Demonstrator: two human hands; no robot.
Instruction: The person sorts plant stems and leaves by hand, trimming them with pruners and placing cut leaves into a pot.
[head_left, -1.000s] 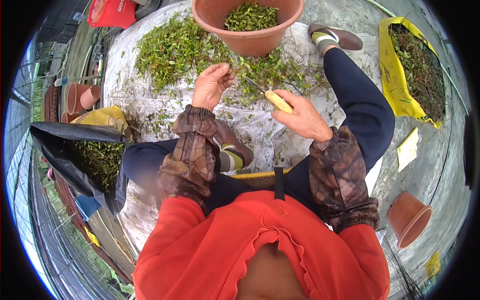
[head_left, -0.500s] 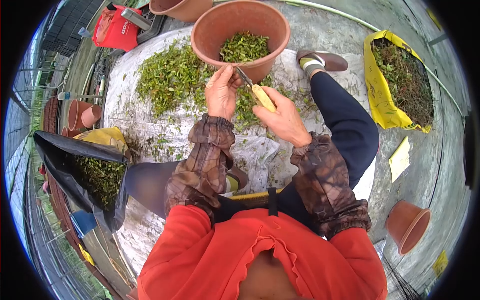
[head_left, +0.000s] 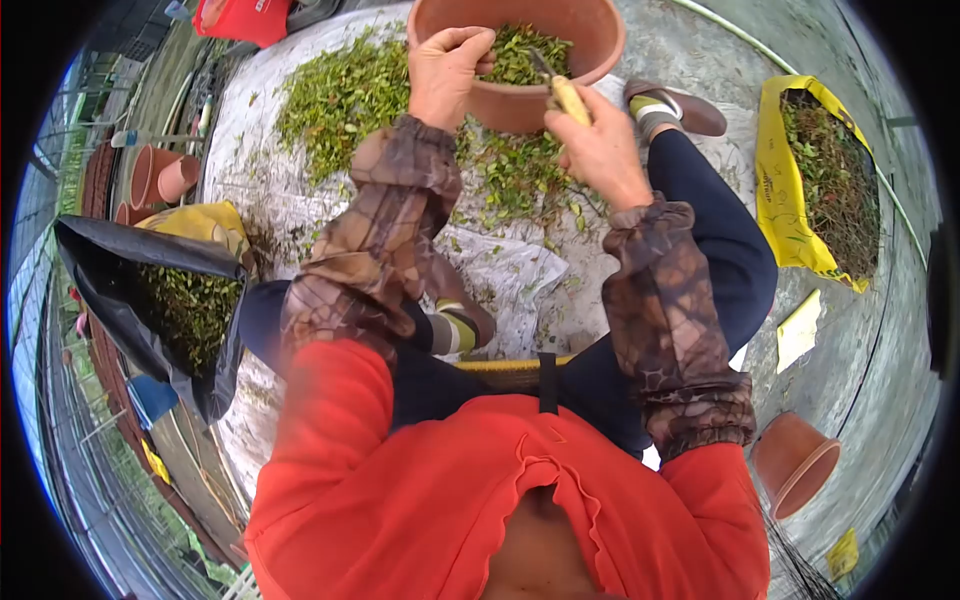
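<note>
My right hand (head_left: pixel 600 145) is wrapped round the pale yellow handle of a small knife (head_left: pixel 567 98), its dark, narrow blade pointing up and away over a brown plastic pot (head_left: pixel 598 40). Thumb and fingers of my left hand (head_left: pixel 445 75) are pinched together at the pot's left rim. Whatever lies in that pinch, if anything, is too small to make out. Green leafy cuttings (head_left: pixel 515 60) fill the bottom of the pot. More leafy clippings (head_left: pixel 340 110) lie heaped on the white sheet to the left, and others are scattered below the pot.
On the left gapes a black bag (head_left: pixel 150 300) of clippings. A yellow bag (head_left: pixel 785 190) with twiggy cuttings stands on the right, near a yellow paper piece (head_left: pixel 798 330) and a tipped brown pot (head_left: pixel 795 465). A red bag (head_left: pixel 240 20) is at upper left.
Both hands have moved up and apart; the knife has left the left hand's fingertips and shifted right. The camera view has shifted too, so the pot appears higher and further right.
</note>
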